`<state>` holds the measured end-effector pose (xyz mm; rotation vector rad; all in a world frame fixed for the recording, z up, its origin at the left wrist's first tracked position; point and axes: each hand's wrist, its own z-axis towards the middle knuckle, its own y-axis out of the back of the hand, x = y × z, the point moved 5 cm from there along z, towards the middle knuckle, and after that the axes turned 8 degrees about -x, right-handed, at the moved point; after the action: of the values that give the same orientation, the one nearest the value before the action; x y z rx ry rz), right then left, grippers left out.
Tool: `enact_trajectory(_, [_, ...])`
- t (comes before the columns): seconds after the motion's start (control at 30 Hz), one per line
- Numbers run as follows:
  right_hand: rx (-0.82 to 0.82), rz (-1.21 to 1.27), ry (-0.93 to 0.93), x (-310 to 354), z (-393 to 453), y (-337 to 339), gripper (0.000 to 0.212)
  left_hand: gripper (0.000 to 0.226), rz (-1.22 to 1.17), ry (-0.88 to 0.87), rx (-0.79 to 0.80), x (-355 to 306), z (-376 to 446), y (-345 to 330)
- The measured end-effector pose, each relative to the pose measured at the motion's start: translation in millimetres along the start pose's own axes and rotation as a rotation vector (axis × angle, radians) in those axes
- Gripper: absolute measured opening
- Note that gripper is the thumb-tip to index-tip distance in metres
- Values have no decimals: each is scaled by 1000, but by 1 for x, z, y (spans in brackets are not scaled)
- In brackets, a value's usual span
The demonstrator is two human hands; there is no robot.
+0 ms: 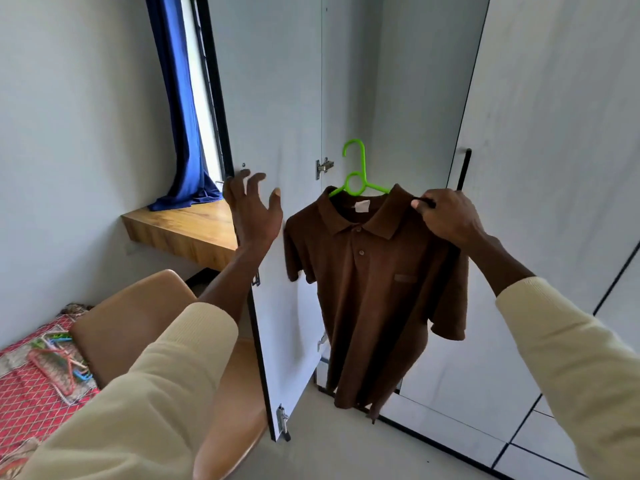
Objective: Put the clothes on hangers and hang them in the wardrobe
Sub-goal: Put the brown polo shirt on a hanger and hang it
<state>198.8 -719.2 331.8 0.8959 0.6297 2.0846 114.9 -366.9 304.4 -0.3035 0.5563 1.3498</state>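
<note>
Right hand (446,216) pinches the shoulder of the brown short-sleeved polo shirt (374,292), thumb and fingers curled round the fabric and, I judge, the hanger arm hidden under it. The whole load hangs from this one grip, in the air in front of the wardrobe and clear of the floor.

Bright green plastic hanger (356,174) sits inside the collar; hook and loop stand up above the neckline, free, not on any rail. The shirt hangs a little skewed, the far shoulder lower and the hem trailing toward the bottom of the doors.

Left hand (252,209) is raised beside the shirt, fingers spread and loose, holding nothing. It is close to the edge of the open white wardrobe door (277,140); contact cannot be told.

Handling, as judged: light knit cloth, soft and limp, no stiffness of its own; all shape comes from the hanger. Smooth plastic arms, so the shoulders could slip off if tilted further. Nothing fragile. Best hold is the hanger neck just under the hook, which levels the load and leaves the hook clear for the rail. The rail itself is not visible.

Further out: tan curved chair back (131,317) below the left arm, spare coloured hangers (59,362) on a red patterned cloth (31,407), wooden ledge (194,230), blue curtain (180,109).
</note>
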Motion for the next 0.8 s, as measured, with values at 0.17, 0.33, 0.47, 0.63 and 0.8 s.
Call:
enact_trajectory(0.17, [29,-4,74,-19,4,9,27,62,143,-235,447,-19,-20,-51])
enact_trajectory(0.33, [8,66,69,-50,11,28,25,35,105,-90,952,-43,-42,-97])
enact_trajectory(0.47, [20,132,8,-83,19,29,24,22,-15,15,931,-53,-43,-107])
enact_trajectory(0.63, [291,403,-203,-121,44,14,24,27,-156,171,824,-64,-47,-108])
enact_trajectory(0.8, [63,534,-471,-140,89,-3,42,31,24,158,612,-50,-13,-103])
